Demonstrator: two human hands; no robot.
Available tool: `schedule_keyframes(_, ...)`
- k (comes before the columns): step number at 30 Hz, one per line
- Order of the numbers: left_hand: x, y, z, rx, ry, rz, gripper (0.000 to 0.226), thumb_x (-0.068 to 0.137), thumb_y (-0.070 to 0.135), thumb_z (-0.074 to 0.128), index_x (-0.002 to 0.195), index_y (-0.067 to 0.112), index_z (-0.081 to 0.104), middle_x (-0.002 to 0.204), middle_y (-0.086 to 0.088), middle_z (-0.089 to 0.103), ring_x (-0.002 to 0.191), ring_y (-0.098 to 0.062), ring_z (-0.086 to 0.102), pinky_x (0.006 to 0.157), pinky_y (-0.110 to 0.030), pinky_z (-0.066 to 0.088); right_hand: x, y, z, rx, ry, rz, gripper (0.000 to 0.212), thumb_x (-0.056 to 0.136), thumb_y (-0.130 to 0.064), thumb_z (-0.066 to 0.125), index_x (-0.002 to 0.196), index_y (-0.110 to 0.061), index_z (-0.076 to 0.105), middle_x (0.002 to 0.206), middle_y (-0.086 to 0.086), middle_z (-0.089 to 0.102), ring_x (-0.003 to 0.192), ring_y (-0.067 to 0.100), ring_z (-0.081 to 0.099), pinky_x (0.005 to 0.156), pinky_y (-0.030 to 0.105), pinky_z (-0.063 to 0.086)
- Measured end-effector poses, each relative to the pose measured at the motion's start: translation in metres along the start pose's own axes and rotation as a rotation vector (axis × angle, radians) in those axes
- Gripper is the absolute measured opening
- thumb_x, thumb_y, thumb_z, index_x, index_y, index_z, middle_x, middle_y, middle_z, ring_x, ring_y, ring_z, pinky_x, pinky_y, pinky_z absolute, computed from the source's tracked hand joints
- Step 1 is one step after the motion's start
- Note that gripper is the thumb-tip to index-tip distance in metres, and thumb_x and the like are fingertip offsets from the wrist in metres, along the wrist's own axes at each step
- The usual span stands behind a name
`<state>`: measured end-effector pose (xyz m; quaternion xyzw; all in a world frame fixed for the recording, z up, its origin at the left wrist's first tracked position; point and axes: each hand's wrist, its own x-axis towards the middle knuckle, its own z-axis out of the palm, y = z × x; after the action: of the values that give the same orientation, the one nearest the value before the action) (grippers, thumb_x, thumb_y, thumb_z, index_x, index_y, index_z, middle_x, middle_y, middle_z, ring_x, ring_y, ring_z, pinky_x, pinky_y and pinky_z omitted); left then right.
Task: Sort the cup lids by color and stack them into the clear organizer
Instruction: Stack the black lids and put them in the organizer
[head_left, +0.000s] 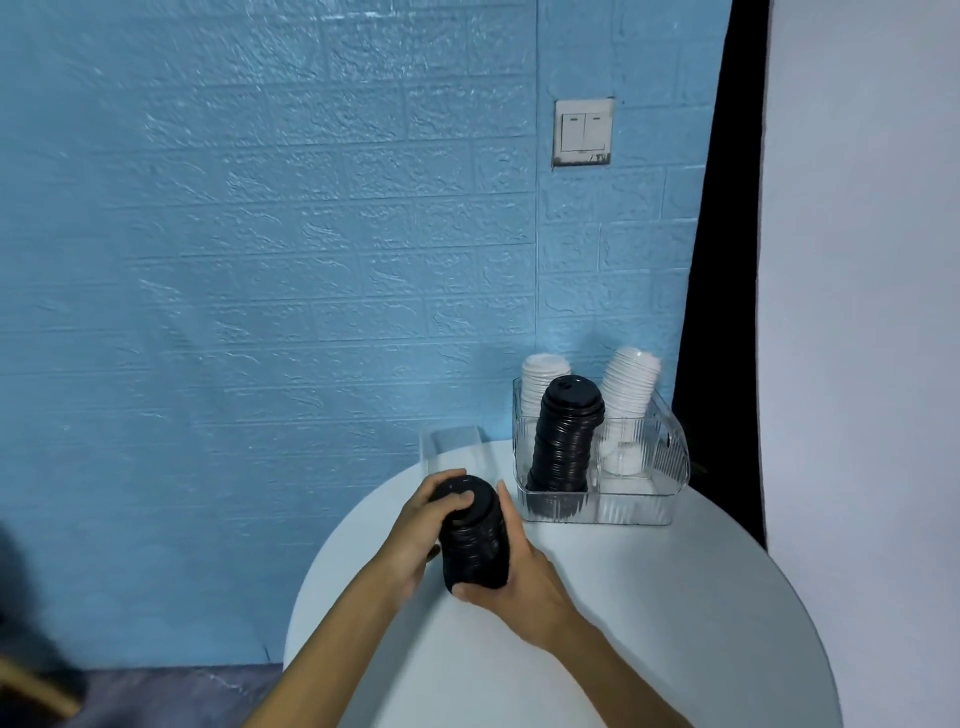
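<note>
Black lid stack (474, 540) held above round white counter (649, 623), long axis near upright, top tipped slightly away and left. Left hand (415, 540) fingers curled over stack top and left side; right hand (511, 577) fingers wrapped round right side and base. Lids ribbed, glossy plastic, round. Clear ribbed organizer (660, 483) just beyond on counter: leaning black stack (563, 436) front left, two white stacks (631, 384) behind. Small clear tray (452, 441) at counter's far edge. Blue brick-textured wall (260, 260), light switch (583, 132).
</note>
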<state>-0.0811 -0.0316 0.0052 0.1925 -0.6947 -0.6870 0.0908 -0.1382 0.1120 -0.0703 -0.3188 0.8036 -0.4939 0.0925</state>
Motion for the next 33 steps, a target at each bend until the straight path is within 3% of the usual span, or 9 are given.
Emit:
schedule_keyframes(4, -0.001, 0.008, -0.001, 0.010, 0.044, -0.098, 0.024, 0.088, 0.031, 0.071, 0.109, 0.043, 0.070, 0.122, 0.009, 0.068, 0.123, -0.017, 0.054, 0.104, -0.050, 0.036, 0.009, 0.005, 0.002, 0.143, -0.085, 0.044, 0.129, 0.068, -0.027, 0.085, 0.150, -0.060, -0.009, 0.134, -0.025, 0.059, 0.121, 0.001, 0.059, 0.099, 0.027, 0.052)
schedule_keyframes(7, -0.004, 0.012, 0.002, 0.007, 0.053, -0.169, 0.031, 0.094, 0.041, 0.064, 0.125, 0.046, 0.061, 0.131, 0.010, 0.060, 0.126, -0.022, 0.049, 0.105, -0.052, 0.031, 0.011, -0.008, -0.009, 0.362, -0.133, 0.144, 0.107, 0.077, -0.012, 0.083, 0.152, -0.048, 0.016, 0.135, -0.017, 0.059, 0.120, -0.003, 0.057, 0.097, 0.020, 0.048)
schedule_keyframes(9, -0.009, 0.015, 0.004, -0.019, 0.044, -0.235, 0.035, 0.099, 0.046, 0.055, 0.133, 0.048, 0.051, 0.133, 0.007, 0.055, 0.126, -0.029, 0.049, 0.098, -0.050, 0.035, 0.008, -0.027, -0.017, 0.501, -0.136, 0.239, 0.081, 0.085, -0.031, 0.081, 0.147, -0.049, 0.031, 0.132, -0.017, 0.061, 0.119, -0.001, 0.057, 0.098, 0.022, 0.045)
schedule_keyframes(12, -0.014, 0.018, 0.008, -0.053, 0.030, -0.315, 0.036, 0.099, 0.048, 0.054, 0.134, 0.043, 0.050, 0.134, -0.002, 0.055, 0.120, -0.036, 0.054, 0.086, -0.051, 0.045, 0.005, -0.048, -0.026, 0.623, -0.082, 0.381, 0.040, 0.092, -0.057, 0.061, 0.129, -0.045, 0.051, 0.119, -0.013, 0.066, 0.108, 0.006, 0.063, 0.082, 0.025, 0.050)
schedule_keyframes(16, -0.016, 0.021, 0.008, -0.064, 0.026, -0.344, 0.021, 0.095, 0.040, 0.061, 0.111, 0.026, 0.062, 0.109, -0.007, 0.059, 0.095, -0.033, 0.056, 0.094, -0.061, 0.048, 0.010, -0.052, -0.026, 0.561, -0.026, 0.454, 0.033, 0.094, -0.061, 0.056, 0.114, -0.035, 0.056, 0.110, -0.007, 0.068, 0.104, 0.018, 0.064, 0.094, 0.043, 0.051)
schedule_keyframes(20, -0.018, 0.025, 0.010, -0.084, 0.031, -0.375, 0.018, 0.093, 0.038, 0.064, 0.099, 0.021, 0.065, 0.103, -0.010, 0.061, 0.092, -0.033, 0.058, 0.098, -0.063, 0.046, 0.015, -0.053, -0.026, 0.547, -0.019, 0.484, 0.022, 0.097, -0.047, 0.055, 0.110, -0.029, 0.055, 0.105, -0.004, 0.065, 0.097, 0.022, 0.062, 0.086, 0.042, 0.049)
schedule_keyframes(24, -0.025, 0.022, 0.010, -0.255, 0.004, -0.444, 0.033, 0.089, 0.045, 0.058, 0.102, 0.017, 0.066, 0.105, -0.011, 0.061, 0.091, -0.032, 0.059, 0.076, -0.047, 0.048, 0.012, -0.057, -0.026, 0.552, -0.003, 0.500, 0.027, 0.096, -0.043, 0.054, 0.118, -0.028, 0.055, 0.108, -0.001, 0.065, 0.100, 0.024, 0.062, 0.086, 0.042, 0.050)
schedule_keyframes(29, -0.030, 0.008, 0.002, -0.255, -0.016, -0.424, 0.043, 0.088, 0.053, 0.065, 0.114, 0.019, 0.064, 0.121, -0.017, 0.061, 0.095, -0.032, 0.063, 0.066, -0.040, 0.051, 0.008, -0.057, -0.031, 0.569, -0.011, 0.543, 0.031, 0.091, -0.047, 0.057, 0.112, -0.026, 0.066, 0.114, 0.006, 0.069, 0.111, 0.030, 0.065, 0.095, 0.043, 0.054)
schedule_keyframes(33, -0.030, -0.006, 0.002, -0.169, -0.014, -0.329, 0.050, 0.082, 0.064, 0.069, 0.111, 0.023, 0.069, 0.114, -0.015, 0.071, 0.101, -0.029, 0.069, 0.088, -0.048, 0.059, 0.002, -0.054, -0.032, 0.600, 0.005, 0.537, 0.029, 0.091, -0.045, 0.059, 0.109, -0.023, 0.069, 0.107, 0.004, 0.071, 0.107, 0.026, 0.066, 0.091, 0.039, 0.056)
